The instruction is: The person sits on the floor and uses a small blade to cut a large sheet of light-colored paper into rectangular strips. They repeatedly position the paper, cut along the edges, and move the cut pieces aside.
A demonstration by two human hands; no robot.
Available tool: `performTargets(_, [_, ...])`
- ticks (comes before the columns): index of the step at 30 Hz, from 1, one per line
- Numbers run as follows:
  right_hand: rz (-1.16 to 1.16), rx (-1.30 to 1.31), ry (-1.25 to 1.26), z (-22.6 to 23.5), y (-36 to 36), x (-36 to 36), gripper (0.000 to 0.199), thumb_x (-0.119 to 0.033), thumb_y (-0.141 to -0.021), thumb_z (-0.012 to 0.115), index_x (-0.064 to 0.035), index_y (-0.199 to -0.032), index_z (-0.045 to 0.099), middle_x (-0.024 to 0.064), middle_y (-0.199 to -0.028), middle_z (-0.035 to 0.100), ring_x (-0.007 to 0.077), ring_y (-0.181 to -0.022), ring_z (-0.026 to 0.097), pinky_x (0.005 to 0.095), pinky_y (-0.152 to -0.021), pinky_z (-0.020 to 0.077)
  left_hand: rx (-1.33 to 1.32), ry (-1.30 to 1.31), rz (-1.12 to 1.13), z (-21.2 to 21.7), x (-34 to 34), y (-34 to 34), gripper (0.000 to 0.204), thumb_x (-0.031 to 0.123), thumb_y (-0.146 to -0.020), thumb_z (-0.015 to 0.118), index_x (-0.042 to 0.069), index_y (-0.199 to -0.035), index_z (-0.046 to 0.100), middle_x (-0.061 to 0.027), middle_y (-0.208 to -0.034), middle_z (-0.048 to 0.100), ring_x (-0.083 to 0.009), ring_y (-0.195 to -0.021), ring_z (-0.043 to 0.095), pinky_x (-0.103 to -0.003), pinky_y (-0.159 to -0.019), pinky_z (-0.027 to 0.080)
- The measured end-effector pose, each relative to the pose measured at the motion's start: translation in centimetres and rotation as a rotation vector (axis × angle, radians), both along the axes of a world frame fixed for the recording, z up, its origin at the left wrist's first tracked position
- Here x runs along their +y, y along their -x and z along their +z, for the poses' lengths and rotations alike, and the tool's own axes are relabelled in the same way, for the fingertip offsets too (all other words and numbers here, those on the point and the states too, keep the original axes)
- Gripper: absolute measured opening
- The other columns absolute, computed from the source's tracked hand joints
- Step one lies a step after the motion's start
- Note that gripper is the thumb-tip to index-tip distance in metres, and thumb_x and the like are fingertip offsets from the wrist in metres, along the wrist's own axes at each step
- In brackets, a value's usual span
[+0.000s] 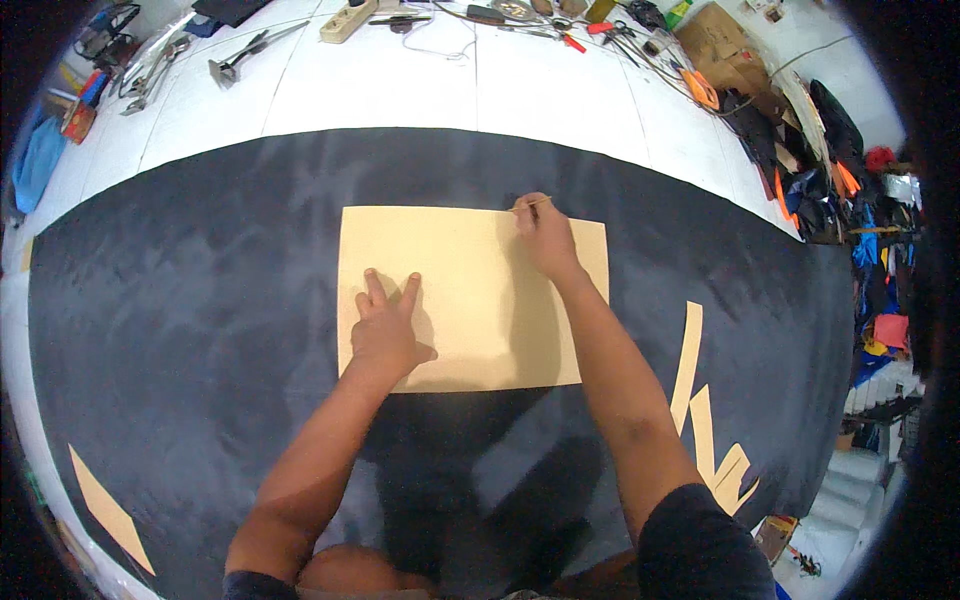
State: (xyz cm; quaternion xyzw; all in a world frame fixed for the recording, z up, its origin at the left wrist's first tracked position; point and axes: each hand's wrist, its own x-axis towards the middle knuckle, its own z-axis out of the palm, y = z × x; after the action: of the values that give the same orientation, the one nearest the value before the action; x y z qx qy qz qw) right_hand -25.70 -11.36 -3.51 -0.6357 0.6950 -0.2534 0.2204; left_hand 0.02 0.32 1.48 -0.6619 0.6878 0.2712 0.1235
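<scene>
A tan rectangular sheet (460,290) lies on a large spread of black material (200,330). My left hand (386,328) presses flat on the sheet's left half, fingers spread. At the sheet's far edge, right of its middle, my right hand (543,230) pinches a thin, light-coloured stick-like tool (531,204). Its kind is too small to make out, and the fingers cover part of it. The tool lies about along the sheet's far edge.
Several narrow tan strips (688,360) lie on the black material to the right. Another tan piece (108,508) is at the near left. Beyond, the white tiled floor (380,90) holds a power strip (348,20), orange-handled scissors (700,88) and a cardboard box (728,55).
</scene>
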Motion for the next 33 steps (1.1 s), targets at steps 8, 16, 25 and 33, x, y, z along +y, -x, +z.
performTargets(8, [-0.245, -0.094, -0.016, -1.8, 13.5, 0.6, 0.026, -0.026, -0.103, 0.056, -0.0043, -0.113, 0.065, 0.0152, -0.097, 0.074, 0.0281, -0.086, 0.072, 0.0398, -0.079, 0.0555, -0.033, 0.013, -0.042, -0.2, 0.1, 1.2, 0.126, 0.051, -0.061, 0.093, 0.033, -0.163, 0.021, -0.0327, -0.164, 0.011, -0.0549, -0.138, 0.038, -0.053, -0.094, 0.058])
performTargets(16, [-0.249, -0.009, -0.006, -1.3, 14.3, 0.4, 0.027, -0.026, -0.106, 0.055, -0.0009, -0.111, 0.062, 0.0097, -0.094, 0.072, 0.0155, -0.077, 0.07, 0.0314, -0.066, 0.0575, -0.066, 0.008, -0.04, 0.1, 0.1, 0.9, 0.126, 0.05, -0.06, 0.093, 0.032, -0.162, 0.022, -0.0323, -0.164, 0.012, -0.0557, -0.137, 0.039, -0.054, -0.095, 0.057])
performTargets(25, [-0.36, -0.372, -0.03, -1.0, 15.2, 1.5, 0.022, -0.021, -0.108, 0.051, -0.0003, -0.116, 0.056, 0.0121, -0.102, 0.07, 0.0154, -0.077, 0.07, 0.031, -0.065, 0.0606, -0.097, -0.037, -0.033, 1.0, -0.2, 1.4, 0.125, 0.052, -0.06, 0.093, 0.028, -0.162, 0.024, -0.0312, -0.164, 0.014, -0.0545, -0.139, 0.039, -0.058, -0.099, 0.054])
performTargets(33, [-0.342, -0.209, -0.037, -1.4, 15.7, 1.3, 0.023, -0.02, -0.108, 0.05, 0.0001, -0.118, 0.055, 0.0141, -0.103, 0.069, 0.0192, -0.08, 0.074, 0.0329, -0.066, 0.062, -0.128, 0.198, -0.514, -1.4, -1.7, 1.2, 0.127, 0.048, -0.059, 0.094, 0.009, -0.159, 0.026, -0.0253, -0.163, 0.022, -0.0468, -0.146, 0.034, -0.049, -0.109, 0.049])
